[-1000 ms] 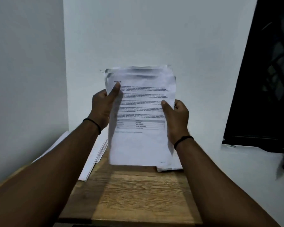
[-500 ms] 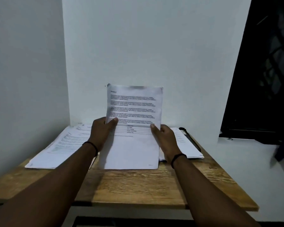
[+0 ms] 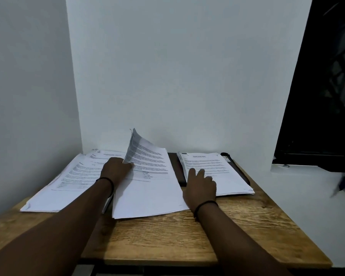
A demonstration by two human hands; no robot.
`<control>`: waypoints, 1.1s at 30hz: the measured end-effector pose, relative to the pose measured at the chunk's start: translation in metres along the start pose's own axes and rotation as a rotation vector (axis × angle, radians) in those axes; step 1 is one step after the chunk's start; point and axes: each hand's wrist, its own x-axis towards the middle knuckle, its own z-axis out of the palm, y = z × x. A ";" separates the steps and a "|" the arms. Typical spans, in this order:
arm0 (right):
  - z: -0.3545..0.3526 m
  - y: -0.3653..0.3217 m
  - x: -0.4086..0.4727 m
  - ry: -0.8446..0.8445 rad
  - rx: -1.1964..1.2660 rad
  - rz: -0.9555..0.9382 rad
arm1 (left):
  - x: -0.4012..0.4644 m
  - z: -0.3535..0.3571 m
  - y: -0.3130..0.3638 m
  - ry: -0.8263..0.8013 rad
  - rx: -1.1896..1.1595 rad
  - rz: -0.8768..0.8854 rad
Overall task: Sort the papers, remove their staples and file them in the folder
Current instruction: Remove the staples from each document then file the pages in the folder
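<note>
Your left hand [image 3: 116,172] pinches the raised top-left corner of the middle paper bundle [image 3: 147,188] lying on the table [image 3: 167,236]; your right hand [image 3: 200,188] rests loosely open on the right stack [image 3: 223,172]. Sorting looks under way: three piles, a dark folder [image 3: 175,168] under the right one, nothing visibly filed yet.

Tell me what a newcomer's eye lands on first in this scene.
First comes the middle sheaf of papers on the wooden table, its far left corner lifted by the left hand. To its right, the right hand rests flat on the right stack of papers, which lies on a dark folder. A wider spread of papers covers the table's left side.
</note>
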 end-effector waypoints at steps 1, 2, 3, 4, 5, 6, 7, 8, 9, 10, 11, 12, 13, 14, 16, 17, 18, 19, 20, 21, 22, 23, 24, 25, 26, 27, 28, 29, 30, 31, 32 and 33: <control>-0.001 -0.001 0.002 -0.011 -0.017 0.014 | 0.001 0.000 0.000 -0.017 -0.024 -0.013; -0.002 -0.002 0.002 -0.024 -0.029 0.023 | 0.000 0.000 0.002 -0.022 -0.047 -0.024; -0.003 -0.001 0.003 -0.025 -0.033 0.023 | 0.000 0.000 0.002 -0.024 -0.080 -0.040; -0.003 0.000 0.004 -0.014 -0.029 0.008 | -0.002 0.001 0.004 -0.025 -0.109 -0.058; -0.004 0.002 0.004 0.006 -0.019 -0.017 | -0.004 0.003 0.006 -0.031 -0.159 -0.080; -0.006 0.004 0.003 0.035 -0.002 -0.038 | -0.006 0.004 0.008 -0.048 -0.228 -0.099; -0.010 0.005 0.004 0.059 0.012 -0.047 | -0.006 0.008 0.008 -0.067 -0.333 -0.112; -0.014 0.005 0.005 0.084 0.030 -0.049 | -0.006 0.012 0.009 -0.092 -0.426 -0.148; -0.021 0.004 0.006 0.110 0.055 -0.047 | -0.006 0.015 0.008 -0.103 -0.516 -0.177; -0.028 0.002 0.007 0.138 0.091 -0.041 | -0.007 0.018 0.009 -0.106 -0.574 -0.218; -0.036 -0.002 0.008 0.161 0.138 -0.032 | -0.003 0.022 0.007 -0.100 -0.611 -0.253; -0.042 -0.007 0.008 0.180 0.190 -0.027 | -0.001 0.024 0.007 -0.098 -0.629 -0.266; -0.048 -0.013 0.007 0.198 0.238 -0.034 | 0.002 0.025 0.005 -0.136 -0.675 -0.286; -0.053 -0.019 0.004 0.220 0.272 -0.051 | 0.003 0.027 0.004 -0.194 -0.747 -0.302; -0.057 -0.033 -0.004 0.265 0.308 -0.139 | 0.003 0.030 0.004 -0.292 -0.854 -0.331; -0.057 -0.039 -0.009 0.279 0.317 -0.207 | 0.000 0.037 0.007 -0.312 -0.903 -0.362; -0.056 -0.048 -0.014 0.283 0.326 -0.280 | -0.004 0.039 0.011 -0.326 -0.973 -0.365; -0.055 -0.056 -0.019 0.276 0.335 -0.350 | -0.007 0.040 0.016 -0.357 -1.076 -0.391; -0.054 -0.064 -0.024 0.249 0.339 -0.411 | -0.009 0.044 0.019 -0.429 -1.177 -0.361; -0.053 -0.071 -0.029 0.217 0.338 -0.465 | -0.006 0.045 0.019 -0.439 -1.229 -0.348; -0.051 -0.077 -0.033 0.173 0.366 -0.490 | -0.007 0.043 0.021 -0.441 -1.204 -0.333; -0.051 -0.081 -0.035 0.105 0.421 -0.481 | -0.003 0.041 0.020 -0.469 -1.115 -0.314; -0.050 -0.082 -0.034 0.025 0.492 -0.457 | -0.003 0.039 0.021 -0.473 -1.010 -0.282; -0.049 -0.082 -0.032 -0.044 0.563 -0.435 | -0.005 0.039 0.022 -0.486 -0.969 -0.297; -0.047 -0.080 -0.029 -0.077 0.622 -0.419 | -0.003 0.037 0.019 -0.476 -0.965 -0.305; -0.046 -0.075 -0.026 -0.079 0.676 -0.389 | -0.006 0.038 0.018 -0.430 -0.927 -0.291; -0.045 -0.070 -0.022 -0.044 0.719 -0.327 | -0.008 0.036 0.017 -0.416 -0.898 -0.263; -0.046 -0.063 -0.017 0.022 0.775 -0.237 | -0.008 0.035 0.014 -0.407 -0.883 -0.242; -0.047 -0.053 -0.012 0.116 0.832 -0.123 | -0.009 0.034 0.014 -0.415 -0.873 -0.212; -0.049 -0.041 -0.006 0.221 0.867 -0.017 | -0.010 0.030 0.015 -0.431 -0.886 -0.175; -0.052 -0.029 0.001 0.291 0.866 0.079 | -0.012 0.024 0.017 -0.436 -0.908 -0.135; -0.055 -0.016 0.007 0.305 0.881 0.164 | -0.012 0.020 0.019 -0.449 -0.920 -0.085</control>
